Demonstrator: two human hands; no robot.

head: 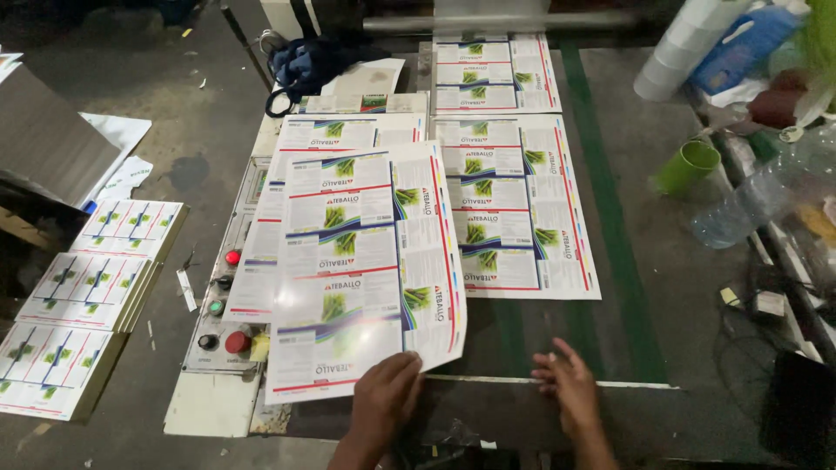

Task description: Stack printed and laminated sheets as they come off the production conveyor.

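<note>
My left hand (383,399) grips the near edge of a glossy printed sheet (366,261), white with green plant pictures and red and blue bands, and holds it slightly lifted over the left side of the machine table. My right hand (568,385) rests flat on the table's front edge (488,409), fingers spread, holding nothing. More printed sheets (522,209) lie flat in a row on the dark conveyor surface (636,261), running away from me. Another sheet (335,130) lies under the held one.
A control panel (222,305) with red and green buttons sits left of the table. Stacks of printed sheets (87,287) stand on the floor at left. A green cup (688,165), a clear plastic bottle (749,200), white rolls (679,52) and cables crowd the right side. A blue bag (313,65) lies at the back.
</note>
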